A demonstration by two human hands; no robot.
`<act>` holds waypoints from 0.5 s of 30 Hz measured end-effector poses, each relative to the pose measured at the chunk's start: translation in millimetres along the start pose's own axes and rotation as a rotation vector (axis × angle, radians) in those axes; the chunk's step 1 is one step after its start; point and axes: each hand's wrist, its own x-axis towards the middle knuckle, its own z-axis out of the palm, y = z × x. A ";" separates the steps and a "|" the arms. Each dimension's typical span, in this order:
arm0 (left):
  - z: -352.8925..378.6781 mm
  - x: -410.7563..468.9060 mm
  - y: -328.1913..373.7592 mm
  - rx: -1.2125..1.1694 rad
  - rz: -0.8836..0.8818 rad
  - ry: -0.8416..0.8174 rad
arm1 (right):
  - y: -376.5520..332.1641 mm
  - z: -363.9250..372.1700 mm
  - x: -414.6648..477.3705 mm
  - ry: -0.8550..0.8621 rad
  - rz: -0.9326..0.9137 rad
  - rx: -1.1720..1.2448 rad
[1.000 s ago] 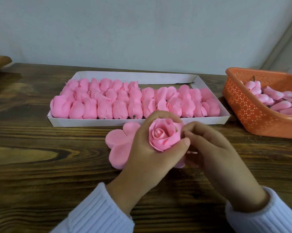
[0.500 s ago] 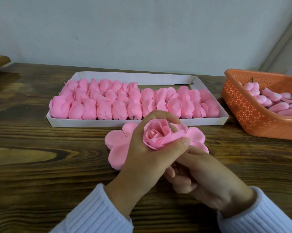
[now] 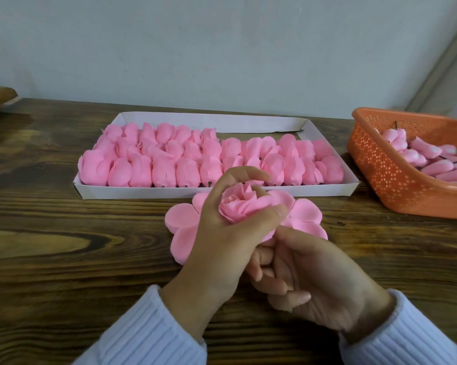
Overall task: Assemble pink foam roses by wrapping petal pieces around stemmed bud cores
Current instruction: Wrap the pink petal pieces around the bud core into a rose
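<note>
Fingers (image 3: 240, 173), left hand (image 3: 222, 233): curled in a ring round the rose (image 3: 238, 208); index arched over the top, thumb pressed across the near side, gripping the foam

Fingers (image 3: 290, 300), right hand (image 3: 317, 272): curled inward, palm turned up, tucked just under the left hand and touching it; whether they held anything could not be told, as the rose's underside was hidden

Rose: one, pink foam, matte; soft-edged petals spiralled tight about a small centre; held in front of the tray (image 3: 169, 193), stem not seen

Petal piece (image 3: 181, 219): one, flat pink foam, cut in rounded lobes like a flower outline; lay beneath the rose, lobes spread to the left and right of the hands; whether it rested on the table (image 3: 64, 246) or hung from the rose could not be told

Tray: one, white card, shallow, rectangular, folded walls; stood behind the hands

Blooms (image 3: 166, 159): many, pink foam, packed in rows filling the tray, rounded petal backs outward, dark stem ends showing along the front row

Basket (image 3: 380, 167): one, orange plastic, walls pierced with small holes, rounded corners; at the right edge, apart from the tray

Buds (image 3: 427, 151): several, pink, slim and pointed, some with dark stems; heaped in the basket

Table: dark wood, bold grain, one large oval knot at the left

Sleeves (image 3: 148, 333): two, white ribbed knit, one at each wrist
</note>
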 end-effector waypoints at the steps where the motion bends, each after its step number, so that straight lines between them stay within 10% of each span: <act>1: 0.0 -0.4 0.1 0.011 -0.008 0.000 | 0.8 0.5 -0.6 0.008 -0.003 -0.015; 15: 0.5 3.5 -0.5 -0.075 0.009 -0.015 | 3.5 1.5 0.0 0.058 -0.034 -0.012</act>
